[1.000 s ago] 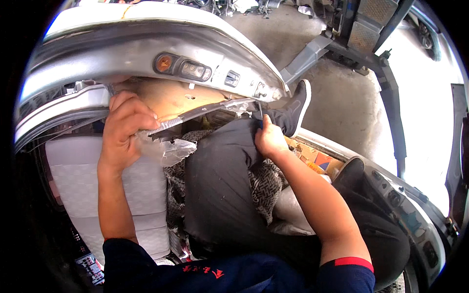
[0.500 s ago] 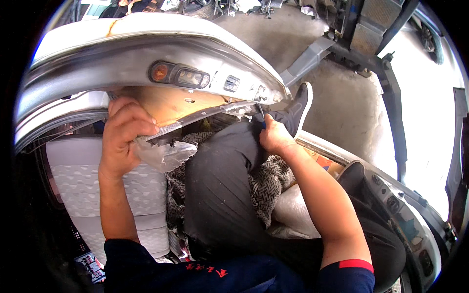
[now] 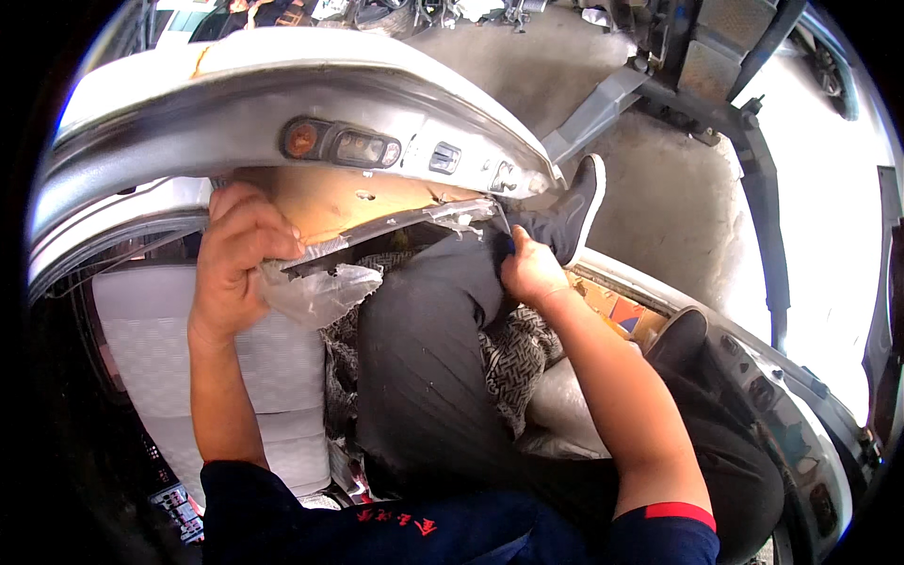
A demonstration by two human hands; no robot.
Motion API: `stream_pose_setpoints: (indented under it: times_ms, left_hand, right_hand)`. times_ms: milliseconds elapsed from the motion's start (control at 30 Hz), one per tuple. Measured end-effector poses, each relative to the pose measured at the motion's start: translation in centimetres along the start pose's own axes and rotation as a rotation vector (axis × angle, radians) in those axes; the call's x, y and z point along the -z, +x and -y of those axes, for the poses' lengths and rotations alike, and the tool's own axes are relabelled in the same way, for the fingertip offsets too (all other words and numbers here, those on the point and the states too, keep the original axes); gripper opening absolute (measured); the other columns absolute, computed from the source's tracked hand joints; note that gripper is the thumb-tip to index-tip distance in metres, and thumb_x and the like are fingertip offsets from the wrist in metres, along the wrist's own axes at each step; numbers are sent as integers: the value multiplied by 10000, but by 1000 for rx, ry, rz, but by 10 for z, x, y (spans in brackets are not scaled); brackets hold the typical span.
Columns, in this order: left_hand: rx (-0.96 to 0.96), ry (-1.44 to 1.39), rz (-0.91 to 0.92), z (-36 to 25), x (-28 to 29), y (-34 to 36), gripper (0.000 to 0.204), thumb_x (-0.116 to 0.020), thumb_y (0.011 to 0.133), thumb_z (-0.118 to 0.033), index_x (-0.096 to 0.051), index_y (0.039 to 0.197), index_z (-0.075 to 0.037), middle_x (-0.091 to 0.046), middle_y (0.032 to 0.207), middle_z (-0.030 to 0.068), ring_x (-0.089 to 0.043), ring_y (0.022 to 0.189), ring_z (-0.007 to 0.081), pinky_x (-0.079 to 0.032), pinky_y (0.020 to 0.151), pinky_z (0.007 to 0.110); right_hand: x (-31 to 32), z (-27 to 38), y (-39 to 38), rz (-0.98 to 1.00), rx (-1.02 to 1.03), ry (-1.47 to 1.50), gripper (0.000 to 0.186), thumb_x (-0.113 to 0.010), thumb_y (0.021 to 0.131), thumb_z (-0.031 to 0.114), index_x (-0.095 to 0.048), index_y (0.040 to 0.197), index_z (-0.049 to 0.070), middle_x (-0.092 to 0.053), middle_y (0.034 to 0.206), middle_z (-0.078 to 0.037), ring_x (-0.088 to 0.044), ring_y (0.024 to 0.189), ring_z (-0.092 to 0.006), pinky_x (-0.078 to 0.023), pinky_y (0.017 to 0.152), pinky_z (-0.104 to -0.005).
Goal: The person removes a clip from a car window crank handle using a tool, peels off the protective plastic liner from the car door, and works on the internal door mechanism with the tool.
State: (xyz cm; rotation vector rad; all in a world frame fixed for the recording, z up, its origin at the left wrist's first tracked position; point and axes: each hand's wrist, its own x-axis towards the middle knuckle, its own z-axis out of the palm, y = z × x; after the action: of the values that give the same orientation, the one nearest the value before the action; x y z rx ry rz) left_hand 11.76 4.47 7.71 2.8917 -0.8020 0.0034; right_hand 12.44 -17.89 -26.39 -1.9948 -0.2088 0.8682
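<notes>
A white car door stands open across my lap, its tan inner trim panel coming away along the lower edge. My left hand is closed round that panel's edge, thumb on top. Torn clear plastic sheeting hangs beside its fingers. My right hand is wrapped round a screwdriver; its thin metal shaft points up to the panel's corner near the door end. Only a little of the blue handle shows. Ragged plastic clings to the panel edge near the tip.
My bent leg in dark trousers lies under the panel, with my shoe beyond the door end. A light grey car seat is at left. Patterned cloth and a white plastic bag lie at right. A lift arm reaches in beyond.
The screwdriver's shaft leans a little differently, and my right hand has shifted very slightly. My left hand keeps its hold on the panel edge. The whole view has moved a little.
</notes>
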Motion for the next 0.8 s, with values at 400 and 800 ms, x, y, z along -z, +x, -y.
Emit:
stream_pose_setpoints:
  times_ms: [400, 800]
  left_hand:
    - [35, 15, 67, 0, 5, -23, 219, -635, 659, -7, -698, 851, -91, -657, 905, 39, -569, 955, 282, -401, 900, 398]
    - [82, 92, -166, -29, -7, -48, 311, -610, 680, 59, -703, 959, -43, -657, 1001, 93, -574, 1046, 332, -476, 953, 440]
  right_hand:
    - [76, 78, -7, 179, 259, -269, 475, -555, 889, 181, -557, 1301, -56, -660, 1235, -308, -605, 1238, -422, -465, 1060, -474]
    - [68, 187, -94, -97, 731, -76, 552, -561, 895, 82, -481, 1422, -61, -621, 1234, -337, -623, 1149, -471, -505, 1014, -488]
